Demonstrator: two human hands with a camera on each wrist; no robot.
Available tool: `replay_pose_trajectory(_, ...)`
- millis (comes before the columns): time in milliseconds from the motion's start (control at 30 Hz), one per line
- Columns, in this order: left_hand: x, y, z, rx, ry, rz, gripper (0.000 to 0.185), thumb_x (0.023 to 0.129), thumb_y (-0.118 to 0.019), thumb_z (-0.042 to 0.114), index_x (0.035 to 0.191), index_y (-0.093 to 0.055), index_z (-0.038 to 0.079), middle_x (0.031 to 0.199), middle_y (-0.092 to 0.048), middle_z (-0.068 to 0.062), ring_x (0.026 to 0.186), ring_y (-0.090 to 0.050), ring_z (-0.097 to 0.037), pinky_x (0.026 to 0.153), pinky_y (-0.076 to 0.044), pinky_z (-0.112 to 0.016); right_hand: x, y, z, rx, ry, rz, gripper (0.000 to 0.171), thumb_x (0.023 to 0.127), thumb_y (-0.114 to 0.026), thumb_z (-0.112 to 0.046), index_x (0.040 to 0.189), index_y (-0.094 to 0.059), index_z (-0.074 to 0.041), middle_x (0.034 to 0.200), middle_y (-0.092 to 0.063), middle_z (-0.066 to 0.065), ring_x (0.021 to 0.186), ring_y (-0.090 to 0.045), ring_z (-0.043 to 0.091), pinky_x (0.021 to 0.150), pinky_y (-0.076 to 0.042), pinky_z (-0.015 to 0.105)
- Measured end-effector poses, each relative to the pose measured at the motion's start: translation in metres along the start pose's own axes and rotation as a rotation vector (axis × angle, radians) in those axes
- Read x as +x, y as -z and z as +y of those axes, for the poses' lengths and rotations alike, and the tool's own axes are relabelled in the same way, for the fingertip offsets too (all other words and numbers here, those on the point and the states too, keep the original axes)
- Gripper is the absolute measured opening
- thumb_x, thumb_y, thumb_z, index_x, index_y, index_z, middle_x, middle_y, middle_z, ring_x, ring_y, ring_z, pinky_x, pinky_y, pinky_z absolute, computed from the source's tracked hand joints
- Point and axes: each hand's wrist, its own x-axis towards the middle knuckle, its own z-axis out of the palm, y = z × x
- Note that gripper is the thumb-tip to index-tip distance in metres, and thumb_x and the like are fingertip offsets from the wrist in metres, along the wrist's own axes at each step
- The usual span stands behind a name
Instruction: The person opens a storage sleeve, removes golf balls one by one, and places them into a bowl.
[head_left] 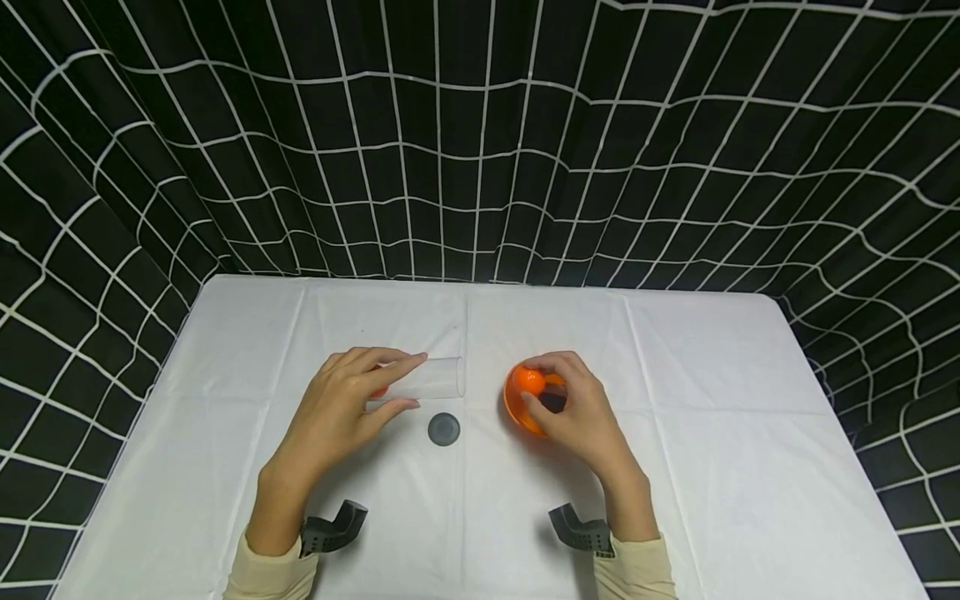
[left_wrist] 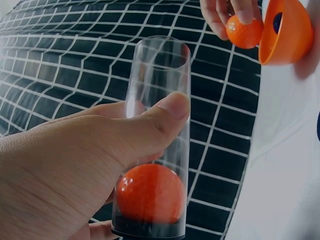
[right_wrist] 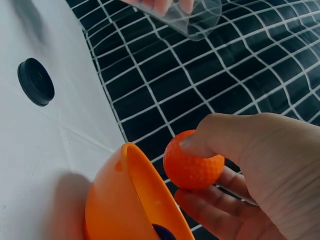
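Orange ball (head_left: 530, 381) pinched in right grip (head_left: 573, 412) over orange bowl (head_left: 517, 408), left grip (head_left: 341, 408) curled round clear tube (head_left: 427, 379) holding second ball (left_wrist: 150, 192), black cap (head_left: 444, 429) on white worktop (head_left: 712, 433) between hands.

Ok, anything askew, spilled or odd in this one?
Nothing spilled or damaged. The clear tube lies sideways in the left hand with one orange ball inside; its black cap sits loose on the table. The right hand pinches another ball at the tilted orange bowl.
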Motion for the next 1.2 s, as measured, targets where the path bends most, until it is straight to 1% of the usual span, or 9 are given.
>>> replay_pose_trajectory(167, 0.0004, -0.0008, -0.0003, 0.008, 0.001, -0.005, 0.054, 0.089, -0.087, 0.029, 0.140, -0.070, 0.032, 0.128, -0.074, 0.005, 0.103, -0.066, -0.016, 0.104, -0.050, -0.047, -0.0004, 0.0005, 0.0031, -0.042, 0.001, -0.018, 0.037, 0.085, -0.079, 0.005, 0.120, -0.070, -0.005, 0.121, -0.066, 0.012, 0.110, -0.070, 0.027, 0.093, -0.065, 0.045)
replay_pose_trajectory(300, -0.0004, 0.0013, -0.0016, 0.013, 0.001, 0.002, 0.055, 0.088, -0.087, 0.028, 0.140, -0.070, 0.032, 0.130, -0.074, 0.005, 0.101, -0.065, -0.015, 0.103, -0.050, -0.046, 0.0005, -0.0012, 0.0039, -0.064, 0.007, -0.031, 0.037, 0.085, -0.078, 0.004, 0.119, -0.071, -0.008, 0.120, -0.067, 0.010, 0.108, -0.069, 0.025, 0.092, -0.064, 0.048)
replay_pose_trajectory(433, -0.0005, 0.0019, -0.0023, 0.009, 0.000, 0.012, 0.055, 0.087, -0.088, 0.028, 0.139, -0.071, 0.031, 0.130, -0.074, 0.004, 0.098, -0.065, -0.015, 0.103, -0.049, -0.046, 0.0005, -0.0008, 0.0036, -0.079, -0.009, -0.044, 0.035, 0.086, -0.078, 0.003, 0.119, -0.072, -0.009, 0.121, -0.067, 0.009, 0.107, -0.069, 0.024, 0.093, -0.064, 0.046)
replay_pose_trajectory(533, -0.0003, 0.0000, -0.0021, 0.001, -0.004, 0.007, 0.055, 0.088, -0.087, 0.029, 0.140, -0.070, 0.031, 0.131, -0.074, 0.004, 0.099, -0.065, -0.016, 0.103, -0.049, -0.046, -0.0003, 0.0004, 0.0043, -0.087, -0.026, -0.059, 0.034, 0.087, -0.078, 0.002, 0.119, -0.071, -0.007, 0.122, -0.066, 0.011, 0.108, -0.070, 0.027, 0.095, -0.064, 0.044)
replay_pose_trajectory(667, 0.0002, -0.0021, -0.0015, -0.001, -0.001, 0.000, 0.055, 0.088, -0.088, 0.029, 0.140, -0.070, 0.032, 0.131, -0.074, 0.005, 0.100, -0.065, -0.016, 0.104, -0.049, -0.046, -0.0004, 0.0012, 0.0053, -0.108, -0.034, -0.075, 0.035, 0.087, -0.076, 0.003, 0.120, -0.072, -0.005, 0.123, -0.066, 0.013, 0.111, -0.070, 0.030, 0.098, -0.063, 0.047)
replay_pose_trajectory(833, -0.0006, -0.0030, -0.0009, -0.003, 0.005, -0.014, 0.055, 0.088, -0.087, 0.029, 0.140, -0.070, 0.032, 0.132, -0.074, 0.005, 0.100, -0.066, -0.015, 0.105, -0.049, -0.046, -0.0001, 0.0010, 0.0052, -0.149, -0.036, -0.087, 0.036, 0.086, -0.076, 0.004, 0.120, -0.072, -0.007, 0.123, -0.066, 0.012, 0.111, -0.069, 0.030, 0.100, -0.062, 0.048)
replay_pose_trajectory(933, -0.0009, -0.0019, -0.0010, 0.003, 0.005, -0.011, 0.055, 0.088, -0.087, 0.030, 0.140, -0.070, 0.032, 0.131, -0.074, 0.005, 0.101, -0.066, -0.016, 0.105, -0.049, -0.047, 0.0007, 0.0021, 0.0034, -0.177, -0.051, -0.097, 0.034, 0.087, -0.076, 0.001, 0.120, -0.073, -0.009, 0.124, -0.067, 0.010, 0.114, -0.069, 0.030, 0.103, -0.059, 0.048)
replay_pose_trajectory(1100, 0.0003, -0.0008, -0.0017, 0.007, 0.007, -0.005, 0.057, 0.089, -0.086, 0.032, 0.142, -0.068, 0.033, 0.129, -0.074, 0.005, 0.102, -0.065, -0.015, 0.103, -0.050, -0.046, 0.0002, 0.0049, -0.0007, -0.191, -0.079, -0.062, 0.032, 0.091, -0.077, -0.008, 0.122, -0.073, -0.007, 0.127, -0.067, 0.010, 0.121, -0.067, 0.034, 0.108, -0.054, 0.053)
replay_pose_trajectory(1200, 0.0003, -0.0014, -0.0015, 0.003, 0.016, -0.017, 0.058, 0.089, -0.086, 0.035, 0.144, -0.067, 0.033, 0.127, -0.074, 0.005, 0.102, -0.063, -0.014, 0.100, -0.050, -0.046, -0.0002, 0.0050, -0.0015, -0.173, -0.068, -0.039, 0.032, 0.093, -0.077, -0.010, 0.124, -0.073, -0.006, 0.128, -0.067, 0.010, 0.122, -0.067, 0.033, 0.108, -0.054, 0.053)
